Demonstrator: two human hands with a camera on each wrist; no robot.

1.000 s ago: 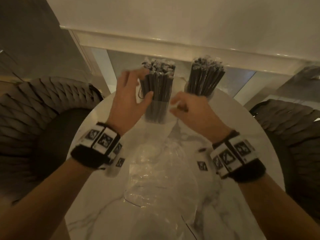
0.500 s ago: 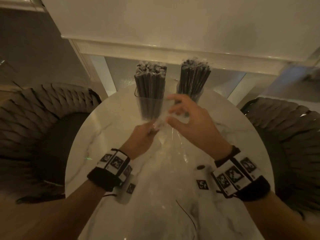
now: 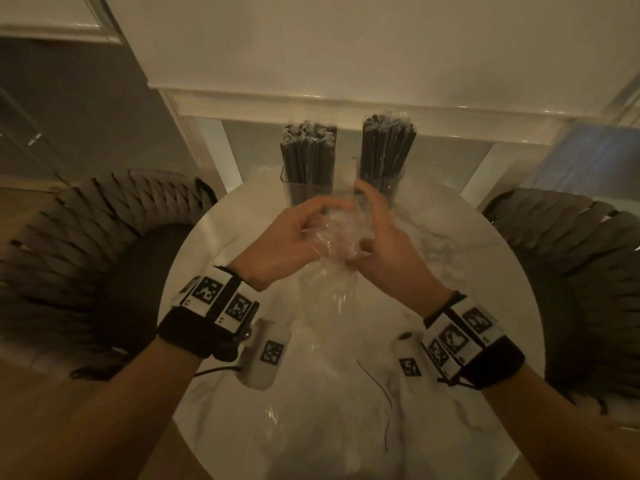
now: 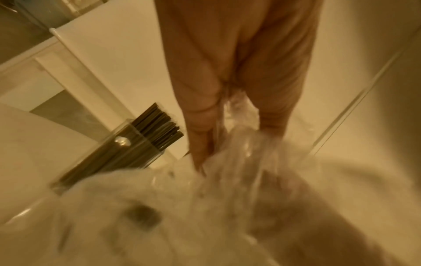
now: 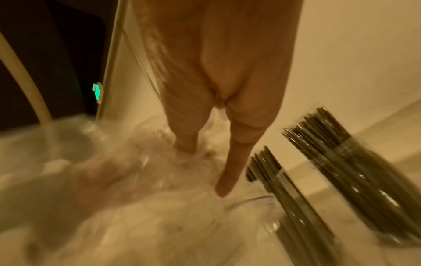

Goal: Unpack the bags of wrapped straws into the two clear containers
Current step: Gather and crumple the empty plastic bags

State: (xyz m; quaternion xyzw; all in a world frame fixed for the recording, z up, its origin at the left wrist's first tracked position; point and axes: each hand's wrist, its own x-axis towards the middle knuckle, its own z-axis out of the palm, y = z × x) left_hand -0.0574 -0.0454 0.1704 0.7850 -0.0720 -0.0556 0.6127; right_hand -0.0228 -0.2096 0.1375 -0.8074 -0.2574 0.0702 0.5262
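left hand [image 3: 287,237]: mine, fingers curled round the empty clear plastic bag [image 3: 332,237], gathering its top end just in front of the left straw container [image 3: 308,192].
right hand [image 3: 377,237]: mine, thumb and lower fingers pinching the same bag from the other side; index finger sticks out straight toward the containers, touching nothing I can make out.
straws: dark wrapped straws [image 3: 309,150] stand upright in the left straw container; second bundle [image 3: 387,147] stands in the right container [image 3: 391,199] just beside it. Both look full.
bag: crumpled between my hands, tail trailing toward me over the round marble table [image 3: 214,258]. Looks empty; blur in the wrist views, can't be sure.
step: I judge unpacking is done, now balling up the wrapper.
how to do it well: scrunch toward me, not forward; keep knuckles off the straw tips, tall bundles could tip.
edges: containers sit near the table's far rim, wall ledge behind them.
open room: bare marble on my side of the containers; woven chairs [image 3: 86,244] flank the table both sides.
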